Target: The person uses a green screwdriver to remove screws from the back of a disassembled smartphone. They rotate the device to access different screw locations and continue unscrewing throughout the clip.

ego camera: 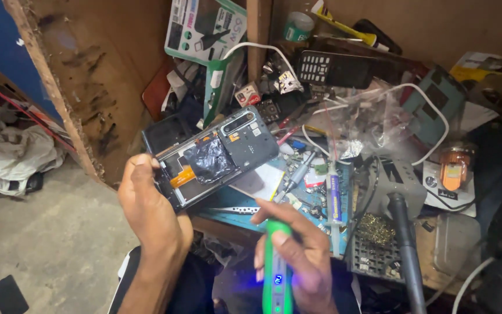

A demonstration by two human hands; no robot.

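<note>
left hand (149,212) grips an opened phone (213,156); right hand (300,256), below the phone, clasps a green electric screwdriver (277,273).

The green tool (276,273) runs off the bottom edge; the left hand (149,203) hides the opened phone's (213,156) lower end.

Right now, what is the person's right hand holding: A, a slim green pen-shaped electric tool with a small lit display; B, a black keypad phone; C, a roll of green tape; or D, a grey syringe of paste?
A: the right hand grips the slim green pen-shaped electric tool with its small display lit, while the left hand holds the opened smartphone with its back cover off.
</note>
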